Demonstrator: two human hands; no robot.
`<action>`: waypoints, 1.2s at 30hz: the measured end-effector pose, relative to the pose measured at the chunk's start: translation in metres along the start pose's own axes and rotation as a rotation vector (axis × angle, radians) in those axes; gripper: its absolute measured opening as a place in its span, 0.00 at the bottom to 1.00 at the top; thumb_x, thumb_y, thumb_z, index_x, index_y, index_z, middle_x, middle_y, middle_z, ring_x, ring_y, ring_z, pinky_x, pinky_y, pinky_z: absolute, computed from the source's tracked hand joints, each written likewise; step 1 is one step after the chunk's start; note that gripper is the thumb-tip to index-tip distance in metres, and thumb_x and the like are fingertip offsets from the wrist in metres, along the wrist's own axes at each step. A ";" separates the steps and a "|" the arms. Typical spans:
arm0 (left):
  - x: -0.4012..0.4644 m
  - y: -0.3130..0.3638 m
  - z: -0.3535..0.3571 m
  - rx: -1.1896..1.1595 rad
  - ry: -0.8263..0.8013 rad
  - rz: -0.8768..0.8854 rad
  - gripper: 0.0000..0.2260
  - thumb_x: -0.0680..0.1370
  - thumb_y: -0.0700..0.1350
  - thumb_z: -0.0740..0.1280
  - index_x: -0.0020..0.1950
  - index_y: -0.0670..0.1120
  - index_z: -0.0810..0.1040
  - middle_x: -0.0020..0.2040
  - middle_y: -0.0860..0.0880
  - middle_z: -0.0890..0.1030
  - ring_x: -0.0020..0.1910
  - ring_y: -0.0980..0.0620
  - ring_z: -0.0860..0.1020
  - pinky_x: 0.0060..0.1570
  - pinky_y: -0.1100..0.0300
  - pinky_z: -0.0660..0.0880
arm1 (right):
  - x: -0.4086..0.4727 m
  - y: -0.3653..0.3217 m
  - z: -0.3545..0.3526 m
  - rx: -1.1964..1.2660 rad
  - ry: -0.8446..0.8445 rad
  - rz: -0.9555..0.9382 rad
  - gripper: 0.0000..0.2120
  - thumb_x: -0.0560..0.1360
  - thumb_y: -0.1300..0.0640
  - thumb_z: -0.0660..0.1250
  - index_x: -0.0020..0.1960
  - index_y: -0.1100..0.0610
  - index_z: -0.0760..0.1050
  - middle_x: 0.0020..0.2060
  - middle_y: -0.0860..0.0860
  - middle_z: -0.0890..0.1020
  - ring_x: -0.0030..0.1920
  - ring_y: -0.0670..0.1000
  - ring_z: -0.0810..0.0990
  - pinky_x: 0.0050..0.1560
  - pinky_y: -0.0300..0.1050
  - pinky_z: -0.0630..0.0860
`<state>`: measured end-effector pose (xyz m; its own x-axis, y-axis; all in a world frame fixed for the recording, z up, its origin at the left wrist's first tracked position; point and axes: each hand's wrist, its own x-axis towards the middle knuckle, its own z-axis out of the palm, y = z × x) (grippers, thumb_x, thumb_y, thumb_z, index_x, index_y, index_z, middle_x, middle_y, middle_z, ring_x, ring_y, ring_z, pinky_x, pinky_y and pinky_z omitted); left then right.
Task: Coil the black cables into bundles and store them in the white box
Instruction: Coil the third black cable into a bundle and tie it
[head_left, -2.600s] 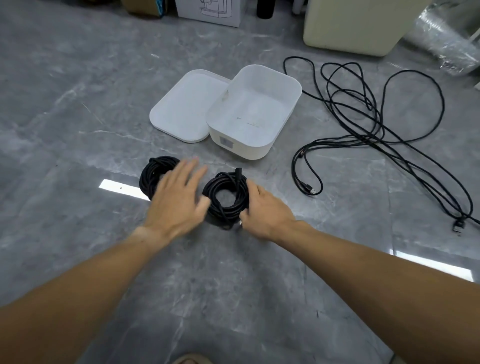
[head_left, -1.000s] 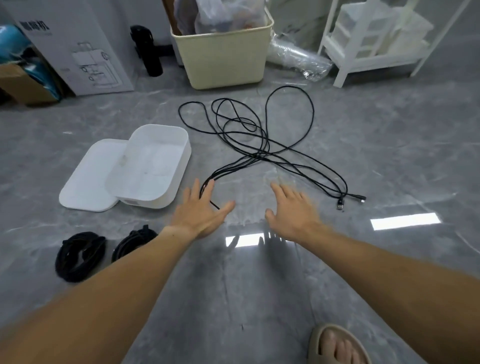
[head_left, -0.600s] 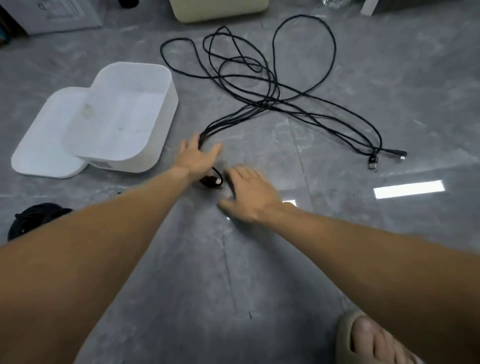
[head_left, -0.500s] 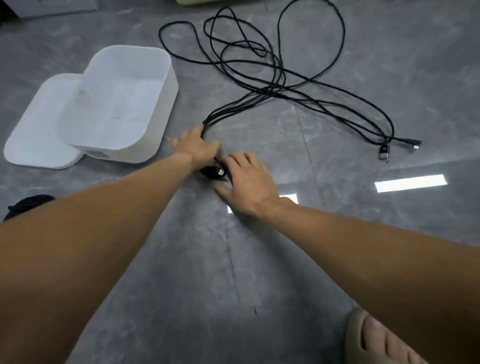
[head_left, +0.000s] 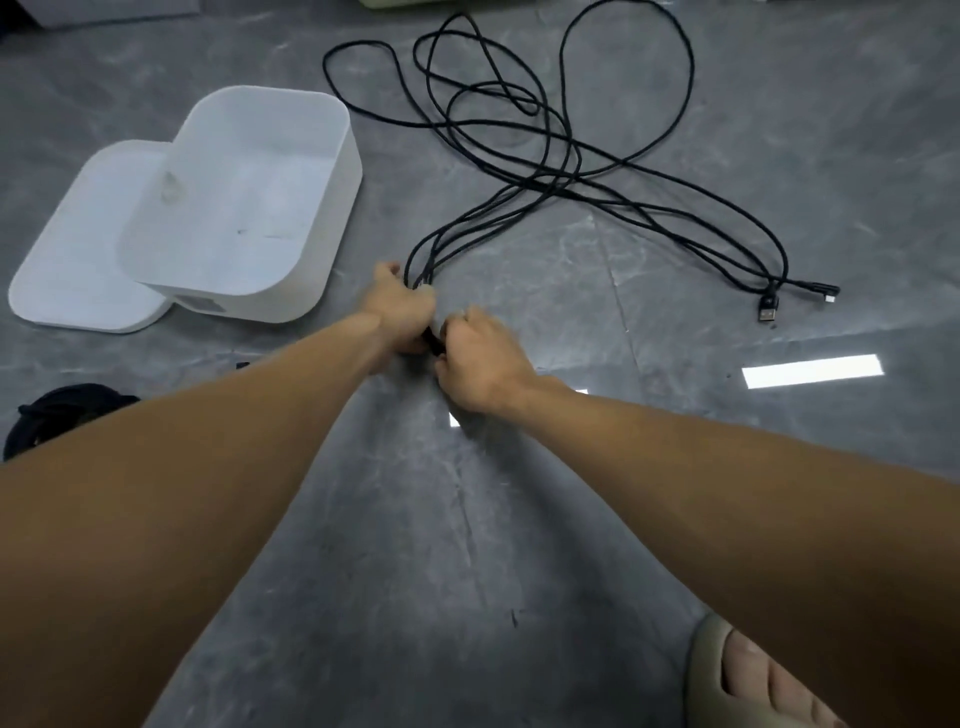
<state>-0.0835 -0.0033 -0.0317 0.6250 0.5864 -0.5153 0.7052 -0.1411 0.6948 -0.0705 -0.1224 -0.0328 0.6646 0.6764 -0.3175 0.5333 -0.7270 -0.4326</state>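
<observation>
Left hand (head_left: 399, 306) curled around several strands of the loose black cable (head_left: 545, 156); right hand (head_left: 480, 358), fingers curled, pinches the cable end just beside it. White box (head_left: 249, 208), far left, stands open and empty, partly on its lid (head_left: 78, 270). Coiled bundle (head_left: 62, 410) lies near left.

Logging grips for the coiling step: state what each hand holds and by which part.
Left hand grips the loose black cable where its strands gather at the near end. Right hand has its fingers curled on the same cable just below, near its end; the exact spot is hidden.
</observation>
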 end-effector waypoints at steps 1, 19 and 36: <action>-0.003 0.002 -0.001 -0.078 -0.040 -0.044 0.22 0.79 0.44 0.61 0.73 0.46 0.65 0.54 0.43 0.78 0.47 0.44 0.79 0.42 0.52 0.80 | -0.002 -0.001 -0.003 0.028 -0.015 0.007 0.16 0.81 0.57 0.62 0.66 0.62 0.70 0.64 0.60 0.72 0.65 0.60 0.71 0.64 0.49 0.67; -0.074 0.072 -0.044 -0.681 -0.260 0.073 0.05 0.82 0.41 0.65 0.52 0.47 0.80 0.47 0.54 0.77 0.43 0.56 0.73 0.55 0.58 0.73 | -0.046 -0.028 -0.104 0.441 -0.134 0.019 0.14 0.80 0.59 0.57 0.36 0.50 0.65 0.31 0.50 0.72 0.34 0.52 0.72 0.42 0.50 0.76; -0.208 0.289 -0.146 -0.776 -0.296 0.362 0.18 0.81 0.31 0.62 0.69 0.43 0.67 0.48 0.42 0.83 0.36 0.51 0.85 0.39 0.61 0.81 | -0.100 -0.085 -0.328 0.288 0.177 -0.182 0.11 0.84 0.60 0.54 0.45 0.56 0.71 0.41 0.52 0.75 0.44 0.53 0.72 0.38 0.45 0.65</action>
<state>-0.0586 -0.0494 0.3494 0.9005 0.3669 -0.2332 0.0922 0.3631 0.9272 -0.0106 -0.1674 0.3124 0.6662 0.7421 -0.0734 0.4987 -0.5166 -0.6960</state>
